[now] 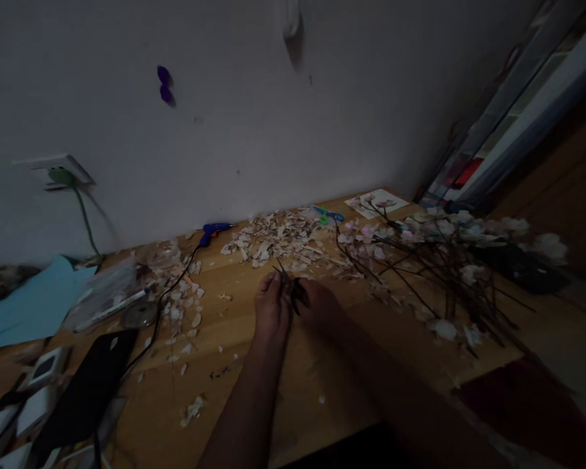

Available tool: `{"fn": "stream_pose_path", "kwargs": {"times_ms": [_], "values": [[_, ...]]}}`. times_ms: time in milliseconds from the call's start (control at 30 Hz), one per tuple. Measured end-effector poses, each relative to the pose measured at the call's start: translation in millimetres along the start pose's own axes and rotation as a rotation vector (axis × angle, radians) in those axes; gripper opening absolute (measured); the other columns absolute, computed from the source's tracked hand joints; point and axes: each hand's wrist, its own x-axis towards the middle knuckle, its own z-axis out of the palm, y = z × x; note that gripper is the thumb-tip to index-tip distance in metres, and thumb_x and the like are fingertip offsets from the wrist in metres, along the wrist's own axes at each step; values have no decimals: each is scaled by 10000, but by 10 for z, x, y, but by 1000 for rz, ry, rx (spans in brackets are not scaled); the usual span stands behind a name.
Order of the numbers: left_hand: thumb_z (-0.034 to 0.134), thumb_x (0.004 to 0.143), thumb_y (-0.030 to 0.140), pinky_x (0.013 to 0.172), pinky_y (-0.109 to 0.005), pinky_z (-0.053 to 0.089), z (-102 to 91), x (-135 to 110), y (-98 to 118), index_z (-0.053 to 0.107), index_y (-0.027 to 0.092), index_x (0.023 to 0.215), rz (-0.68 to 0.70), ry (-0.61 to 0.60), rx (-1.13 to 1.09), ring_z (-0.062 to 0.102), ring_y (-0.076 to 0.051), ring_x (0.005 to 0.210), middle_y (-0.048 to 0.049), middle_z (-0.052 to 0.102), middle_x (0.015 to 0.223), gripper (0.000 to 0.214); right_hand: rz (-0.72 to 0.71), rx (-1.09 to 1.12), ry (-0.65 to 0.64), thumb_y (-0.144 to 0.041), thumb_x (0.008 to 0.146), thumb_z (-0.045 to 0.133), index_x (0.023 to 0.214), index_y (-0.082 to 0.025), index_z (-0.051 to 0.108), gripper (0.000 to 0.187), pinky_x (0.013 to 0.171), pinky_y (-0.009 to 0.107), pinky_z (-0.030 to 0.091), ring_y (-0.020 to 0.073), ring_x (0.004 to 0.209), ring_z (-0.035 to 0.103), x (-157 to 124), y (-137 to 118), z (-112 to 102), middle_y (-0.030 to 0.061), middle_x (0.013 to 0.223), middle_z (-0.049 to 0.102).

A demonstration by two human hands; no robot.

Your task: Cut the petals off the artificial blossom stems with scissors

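My right hand (322,303) is closed around a pair of dark-handled scissors (299,294), whose blades point up and left. Right beside it, my left hand (269,303) is pinched shut at the blades; whatever lies between its fingers is too small and dim to name. Both hands are just above the wooden table (234,312). Behind them spreads a heap of pale, petal-like scraps (283,236). To the right lie several artificial blossom branches (420,260) with white and pink flowers on brown stems.
A blue glue gun (212,232) lies by the wall, its cord trailing leftward. Blue and green scissors (329,214) are near a picture card (377,203). At left are loose petals (174,312), a plastic bag (105,293), a blue sheet (36,303) and a black phone-like slab (85,391).
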Motion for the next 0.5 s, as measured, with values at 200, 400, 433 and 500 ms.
{"fn": "stream_pose_path", "kwargs": {"times_ms": [200,400,433,500], "values": [[774,662,313,653,-198,461,-95,90,281,656,158,819,262,171,366,586,-83,635,3,649,725,250,122,291,225,-363,856,547,932,-203,610,189,693,270,417,186,773,579,63,79,9,47,857,648],[646,690,344,660,-279,452,-354,277,1644,712,167,742,359,171,1643,617,-191,674,-32,686,698,196,227,649,445,-472,820,602,928,-191,620,301,658,254,450,159,708,570,146,162,57,19,809,633],[620,704,333,669,-284,444,-408,309,1906,711,170,723,368,192,1834,628,-211,708,-39,689,691,188,225,693,477,-470,816,607,921,-190,616,299,667,255,454,156,711,570,158,165,58,15,807,629],[580,724,315,679,-286,435,-527,378,2367,699,168,697,381,312,2104,640,-234,765,-54,703,722,191,222,768,532,-463,811,611,892,-189,606,286,681,257,459,156,722,571,185,168,50,9,793,619]]}}
